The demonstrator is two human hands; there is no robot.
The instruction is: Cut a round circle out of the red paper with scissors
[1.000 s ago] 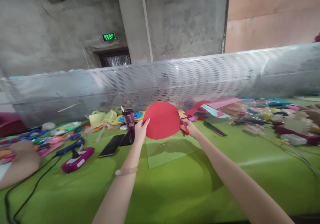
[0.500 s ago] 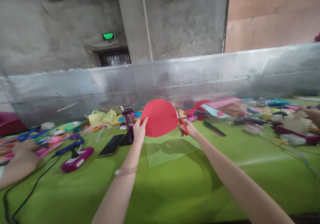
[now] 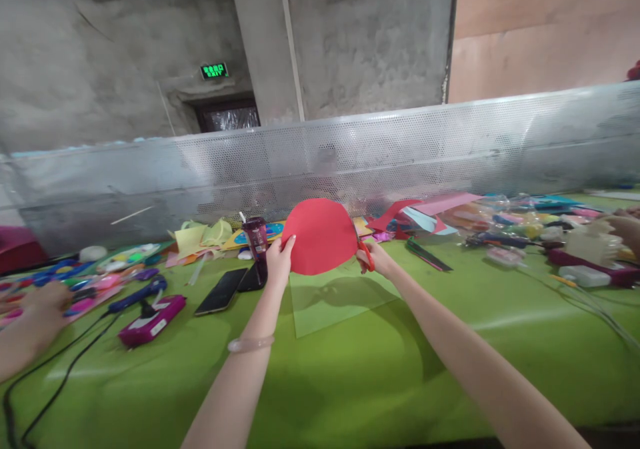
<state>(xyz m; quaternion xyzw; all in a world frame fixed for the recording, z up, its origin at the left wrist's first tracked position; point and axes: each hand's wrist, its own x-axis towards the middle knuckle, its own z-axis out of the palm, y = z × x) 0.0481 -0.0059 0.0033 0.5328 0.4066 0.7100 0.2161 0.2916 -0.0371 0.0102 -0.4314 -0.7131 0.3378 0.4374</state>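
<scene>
My left hand (image 3: 279, 261) pinches the left edge of a rounded red paper piece (image 3: 320, 235) and holds it upright above the green table (image 3: 350, 369). On the paper's right edge, my right hand (image 3: 376, 261) grips red-handled scissors (image 3: 365, 252), whose blades meet the paper. A clear bracelet circles my left wrist. Flat on the table under the paper lies a green sheet (image 3: 340, 299).
A dark purple bottle (image 3: 257, 242) and two black phones (image 3: 225, 289) lie left of my hand. A magenta device (image 3: 150, 317) with a black cable sits further left. Another person's hand (image 3: 30, 319) rests at the left edge. Coloured paper and craft clutter line the perforated metal barrier (image 3: 400, 149).
The red paper has shifted slightly left and up in my hands. The other person's hand at the left edge moved over the pens.
</scene>
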